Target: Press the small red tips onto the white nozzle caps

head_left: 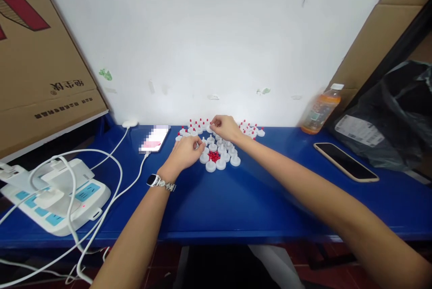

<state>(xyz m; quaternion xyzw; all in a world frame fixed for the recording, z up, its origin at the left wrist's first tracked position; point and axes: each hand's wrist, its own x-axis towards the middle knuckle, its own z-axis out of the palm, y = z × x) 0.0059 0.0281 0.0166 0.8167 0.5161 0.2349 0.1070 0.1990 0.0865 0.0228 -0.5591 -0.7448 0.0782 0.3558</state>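
Observation:
White round caps with pointed nozzles point(211, 166) stand in a cluster on the blue table, around a small pile of loose red tips point(213, 156). Farther back, several white caps wear red tips point(200, 120). My right hand point(227, 128) reaches to the back of the cluster, thumb and fingers pinched on a red tip point(211, 123) above a white cap. At the cluster's left side is my left hand point(187, 151), its fingers curled together beside a white nozzle; what they hold, if anything, is hidden. A watch point(153, 180) is on the left wrist.
A power strip point(64, 217) with looping white cables lies at left, near a charging phone point(155, 139). At right are another phone point(346, 161), an orange drink bottle point(320, 111) and a dark plastic bag point(381, 113). A white wall point(216, 46) bounds the table's back.

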